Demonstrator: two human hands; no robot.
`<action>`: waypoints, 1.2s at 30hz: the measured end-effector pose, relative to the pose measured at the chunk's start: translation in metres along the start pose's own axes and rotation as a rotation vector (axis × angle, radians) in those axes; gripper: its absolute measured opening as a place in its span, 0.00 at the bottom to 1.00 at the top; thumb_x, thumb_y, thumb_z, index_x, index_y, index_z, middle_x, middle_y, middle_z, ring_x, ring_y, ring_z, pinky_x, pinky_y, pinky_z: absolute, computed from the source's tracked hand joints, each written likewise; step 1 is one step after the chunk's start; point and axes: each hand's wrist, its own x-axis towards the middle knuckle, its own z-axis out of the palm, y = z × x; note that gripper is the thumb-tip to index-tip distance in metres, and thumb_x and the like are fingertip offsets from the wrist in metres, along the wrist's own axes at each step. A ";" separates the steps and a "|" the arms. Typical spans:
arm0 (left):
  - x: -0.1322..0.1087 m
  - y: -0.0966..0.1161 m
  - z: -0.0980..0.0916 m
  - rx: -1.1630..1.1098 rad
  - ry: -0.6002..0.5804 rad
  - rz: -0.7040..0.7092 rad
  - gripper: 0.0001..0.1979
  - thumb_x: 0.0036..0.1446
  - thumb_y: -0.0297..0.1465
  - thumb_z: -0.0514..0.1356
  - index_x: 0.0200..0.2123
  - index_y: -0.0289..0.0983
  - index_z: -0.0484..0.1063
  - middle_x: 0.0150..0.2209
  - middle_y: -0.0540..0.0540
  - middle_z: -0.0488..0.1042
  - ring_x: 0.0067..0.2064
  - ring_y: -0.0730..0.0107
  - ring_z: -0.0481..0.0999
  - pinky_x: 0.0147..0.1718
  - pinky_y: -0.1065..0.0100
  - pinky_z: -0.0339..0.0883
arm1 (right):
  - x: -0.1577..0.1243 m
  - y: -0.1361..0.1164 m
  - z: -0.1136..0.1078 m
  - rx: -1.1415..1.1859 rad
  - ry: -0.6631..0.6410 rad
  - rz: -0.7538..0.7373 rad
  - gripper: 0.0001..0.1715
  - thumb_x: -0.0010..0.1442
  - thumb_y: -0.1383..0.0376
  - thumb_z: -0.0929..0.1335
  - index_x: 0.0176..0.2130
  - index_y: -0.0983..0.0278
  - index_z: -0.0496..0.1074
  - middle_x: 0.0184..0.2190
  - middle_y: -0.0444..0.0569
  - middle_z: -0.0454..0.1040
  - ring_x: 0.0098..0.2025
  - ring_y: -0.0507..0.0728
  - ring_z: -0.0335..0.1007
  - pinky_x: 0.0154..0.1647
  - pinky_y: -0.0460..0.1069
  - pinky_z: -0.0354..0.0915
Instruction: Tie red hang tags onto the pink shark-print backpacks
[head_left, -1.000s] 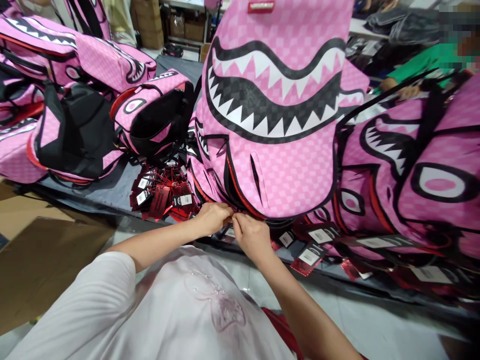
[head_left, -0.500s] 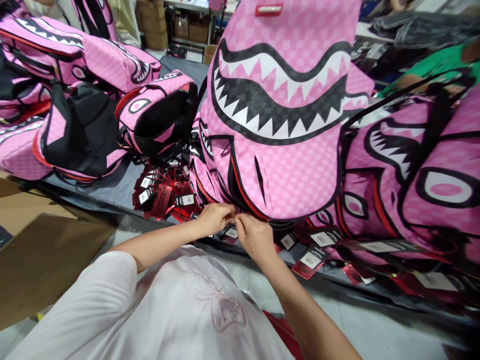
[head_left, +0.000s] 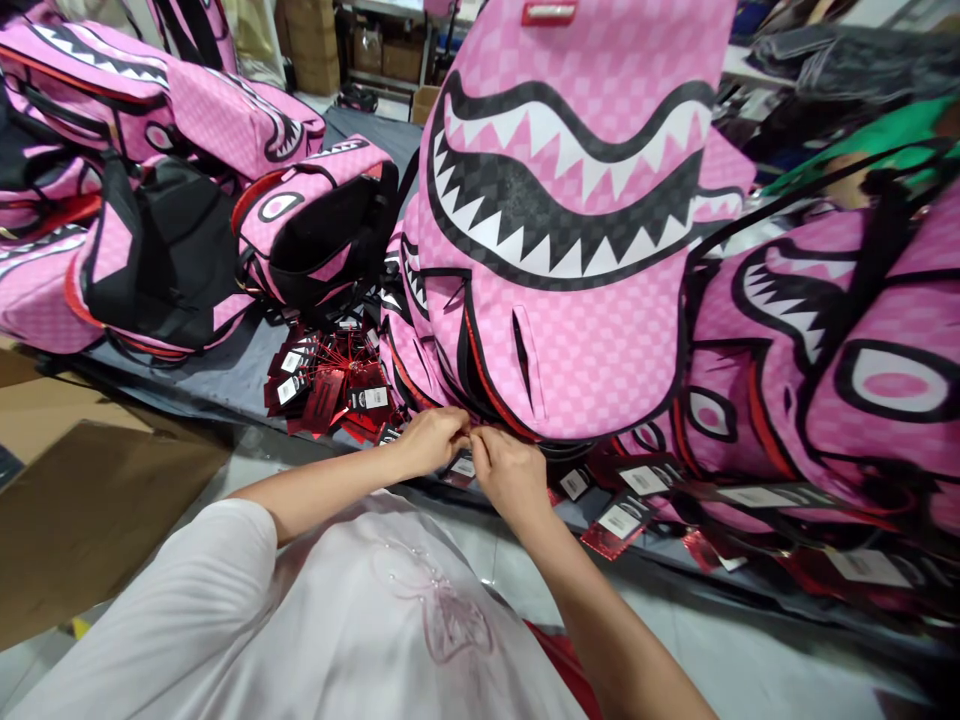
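Observation:
A big pink checkered backpack (head_left: 577, 330) with a shark-mouth print stands in front of me, its bottom edge toward me. My left hand (head_left: 431, 440) and my right hand (head_left: 510, 475) meet at that bottom edge, both pinched closed on something small by the red-trimmed zipper; what they hold is hidden by the fingers. A white-labelled hang tag (head_left: 463, 467) lies just under the hands.
More pink shark backpacks (head_left: 840, 370) crowd the right, others (head_left: 150, 130) pile at the left. A heap of red hang tags (head_left: 330, 385) lies left of my hands, further tags (head_left: 622, 520) at the right. Flat cardboard (head_left: 90, 500) covers the floor at left. A person in green (head_left: 900, 130) is behind.
Almost nothing has moved. My hands stay pinched together at the backpack's bottom edge; the view has shifted slightly.

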 end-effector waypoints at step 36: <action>0.006 -0.018 0.000 -0.547 0.064 -0.010 0.05 0.55 0.22 0.60 0.32 0.33 0.76 0.30 0.49 0.78 0.32 0.75 0.77 0.35 0.75 0.69 | -0.004 0.006 -0.008 0.408 0.050 0.161 0.13 0.67 0.63 0.62 0.36 0.63 0.74 0.30 0.48 0.79 0.29 0.53 0.75 0.33 0.46 0.65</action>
